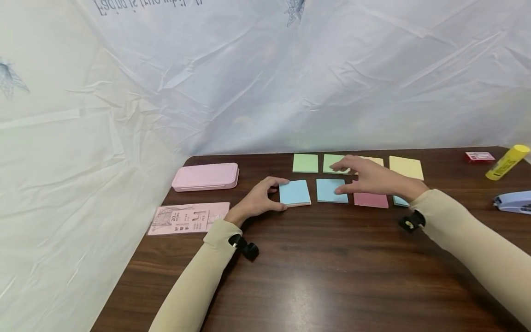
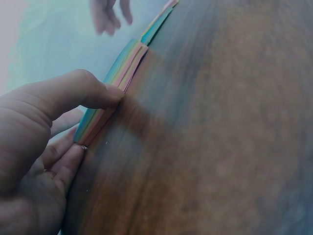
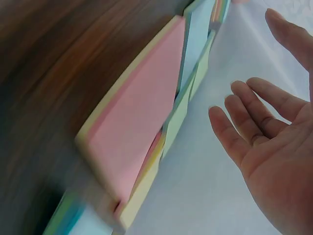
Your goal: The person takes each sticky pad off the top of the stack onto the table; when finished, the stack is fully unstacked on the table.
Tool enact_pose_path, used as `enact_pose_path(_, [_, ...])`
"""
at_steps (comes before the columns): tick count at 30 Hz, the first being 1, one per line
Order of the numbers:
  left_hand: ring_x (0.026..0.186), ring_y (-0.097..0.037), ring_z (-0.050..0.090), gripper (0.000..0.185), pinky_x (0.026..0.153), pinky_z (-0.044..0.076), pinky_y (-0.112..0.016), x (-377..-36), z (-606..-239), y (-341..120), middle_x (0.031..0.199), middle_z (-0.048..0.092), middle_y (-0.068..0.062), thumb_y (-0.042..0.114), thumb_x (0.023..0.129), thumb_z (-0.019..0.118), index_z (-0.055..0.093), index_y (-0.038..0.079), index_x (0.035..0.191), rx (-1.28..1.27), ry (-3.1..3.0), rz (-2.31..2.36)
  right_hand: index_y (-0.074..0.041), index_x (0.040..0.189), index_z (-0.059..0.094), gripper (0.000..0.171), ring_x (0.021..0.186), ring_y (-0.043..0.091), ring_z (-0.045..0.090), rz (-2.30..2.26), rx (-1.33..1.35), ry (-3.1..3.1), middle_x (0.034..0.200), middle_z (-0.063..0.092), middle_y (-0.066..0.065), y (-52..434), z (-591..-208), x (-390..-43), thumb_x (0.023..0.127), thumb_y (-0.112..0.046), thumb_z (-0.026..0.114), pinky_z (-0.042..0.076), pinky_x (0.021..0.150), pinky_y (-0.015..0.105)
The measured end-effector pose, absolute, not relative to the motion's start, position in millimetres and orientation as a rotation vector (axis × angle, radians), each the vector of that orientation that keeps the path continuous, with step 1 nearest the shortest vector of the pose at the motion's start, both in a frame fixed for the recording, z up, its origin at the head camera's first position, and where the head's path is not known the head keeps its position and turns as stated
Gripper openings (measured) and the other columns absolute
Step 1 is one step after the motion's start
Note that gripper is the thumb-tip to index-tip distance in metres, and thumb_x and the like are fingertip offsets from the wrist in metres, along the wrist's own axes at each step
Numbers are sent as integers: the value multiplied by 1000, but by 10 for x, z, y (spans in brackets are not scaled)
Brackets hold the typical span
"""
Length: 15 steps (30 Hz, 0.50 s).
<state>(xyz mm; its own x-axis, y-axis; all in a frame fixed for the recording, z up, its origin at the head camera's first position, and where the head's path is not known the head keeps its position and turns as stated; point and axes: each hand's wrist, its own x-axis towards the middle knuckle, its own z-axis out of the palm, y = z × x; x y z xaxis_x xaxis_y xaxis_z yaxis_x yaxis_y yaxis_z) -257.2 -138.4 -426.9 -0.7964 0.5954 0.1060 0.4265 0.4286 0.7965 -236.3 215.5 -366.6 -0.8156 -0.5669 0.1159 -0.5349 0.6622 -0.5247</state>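
Coloured sticky-note pads lie in two rows on a dark wooden table (image 1: 315,276). My left hand (image 1: 279,196) grips the leftmost blue pad (image 1: 295,192) of the near row. The thumb (image 2: 98,93) presses on that pad's edge (image 2: 117,78), with the fingers curled at the opposite side. My right hand (image 1: 346,175) hovers with fingers spread over the second blue pad (image 1: 331,191), the pink pad (image 1: 371,200) and a green pad (image 1: 332,161). In the right wrist view its palm (image 3: 266,137) is bare beside the pink pad (image 3: 142,107).
A pink case (image 1: 206,176) and a pink printed card (image 1: 188,218) lie to the left. At the right are a yellow glue stick (image 1: 507,162), a small red box (image 1: 480,157) and a blue stapler (image 1: 513,202). Crinkled white sheeting (image 1: 265,83) hangs behind the table.
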Motion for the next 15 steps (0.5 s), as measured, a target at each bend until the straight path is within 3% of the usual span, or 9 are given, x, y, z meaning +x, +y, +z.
enact_pose_path(15, [135, -27, 51, 68, 115, 44, -37, -2594, -4281, -1390, 150, 52, -14, 7, 87, 86, 58, 5, 149, 906, 2491, 1289, 6, 149, 56, 78, 128, 39, 52, -728, -1074, 2690, 138, 58, 19, 1424, -3819, -2606, 92, -38, 86, 48, 103, 58])
